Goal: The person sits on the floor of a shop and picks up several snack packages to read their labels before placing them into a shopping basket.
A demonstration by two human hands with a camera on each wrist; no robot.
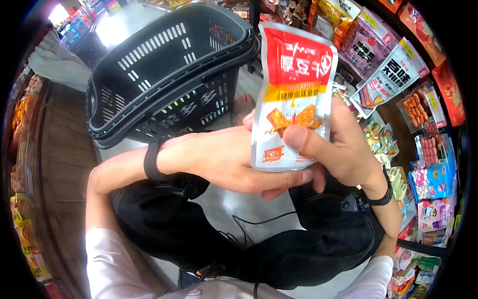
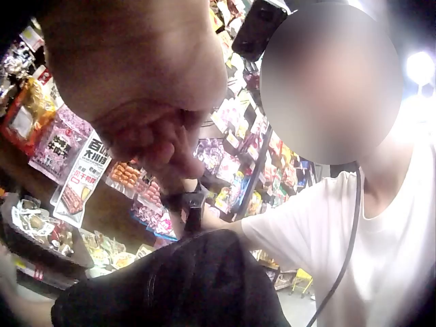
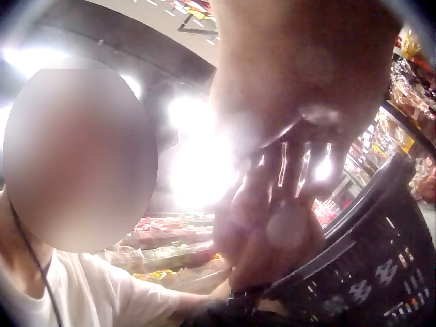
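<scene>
At the left of the head view a black shopping basket hangs tilted from the left forearm, its open mouth turned up and toward the snack rack, its near rim just above the left wrist; a black band circles that wrist. The left hand lies palm-in across the lap, its fingers reaching to the right under the bottom edge of a red, white and yellow snack packet; how tightly they close on it cannot be told, since the packet and the other hand cover the fingertips. The right hand grips the packet from its right edge, thumb pressed flat on the printed front near the lower right corner, fingers wrapped behind.

The packet stands upright, long axis running from the hands up toward the basket's right rim; the basket mouth lies up and to the left of it, so the right hand, holding it outright, is the nearer and surer carrier. Along the right edge of the view hang racks of packaged snacks, well apart from the held packet. The wrist views are too blurred to add anything about the grip.
</scene>
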